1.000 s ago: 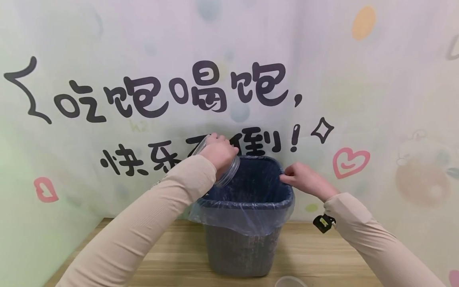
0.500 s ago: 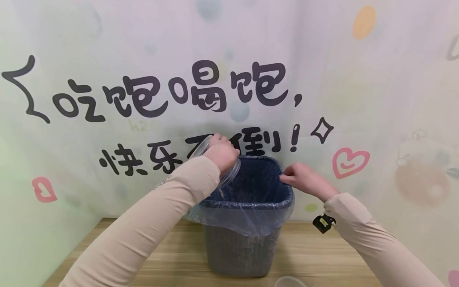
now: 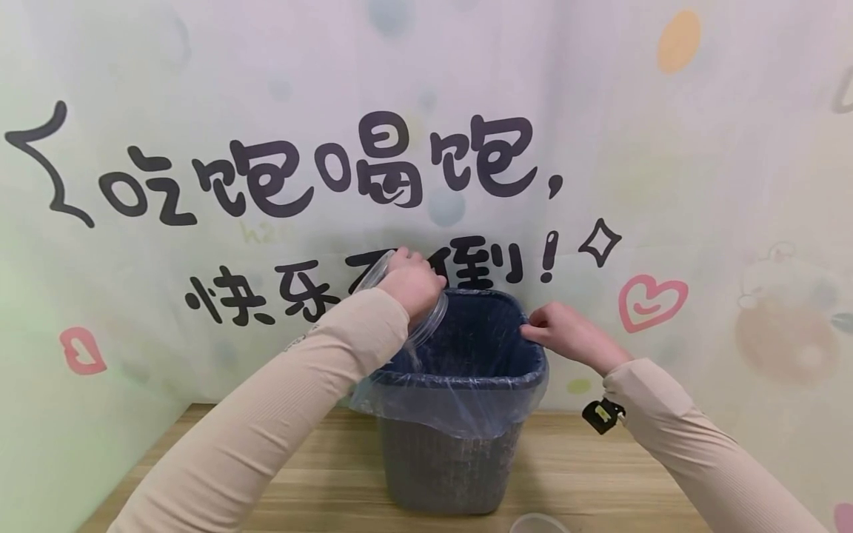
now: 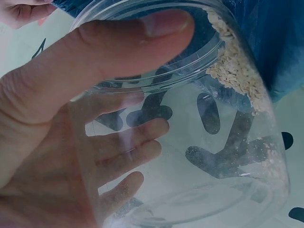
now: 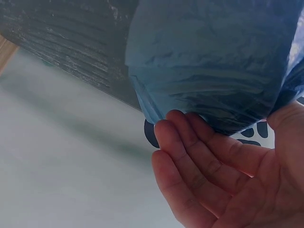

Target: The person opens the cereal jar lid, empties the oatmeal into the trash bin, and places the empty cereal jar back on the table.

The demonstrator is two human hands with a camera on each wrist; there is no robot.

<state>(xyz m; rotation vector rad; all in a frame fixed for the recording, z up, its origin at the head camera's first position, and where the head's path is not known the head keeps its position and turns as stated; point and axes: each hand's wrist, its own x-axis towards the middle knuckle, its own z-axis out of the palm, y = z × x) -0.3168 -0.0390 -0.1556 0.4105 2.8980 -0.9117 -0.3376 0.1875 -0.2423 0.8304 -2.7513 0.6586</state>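
In the head view my left hand (image 3: pixel 415 287) grips a clear plastic jar (image 3: pixel 375 272), tipped with its mouth down over the left side of a dark trash bin (image 3: pixel 446 470). The left wrist view shows pale, oat-like flakes (image 4: pixel 237 78) gathered along the jar's lower wall by the mouth, with my thumb across the jar's neck. A faint pale trickle falls below the mouth. A thin blue bag (image 3: pixel 460 414) lines the bin and folds over its rim. My right hand (image 3: pixel 566 333) holds the bin's right rim, thumb on top and bent fingers outside against the bag.
The bin stands on a wooden table (image 3: pixel 320 481). A round translucent lid-like piece (image 3: pixel 538 524) lies in front of it, cut off by the frame's bottom. Behind hangs a printed cloth backdrop (image 3: pixel 600 133) with dark lettering.
My left hand and the jar have shifted slightly to the right over the bin. A pale trickle below the jar's mouth has become visible. The right hand keeps its place on the rim.
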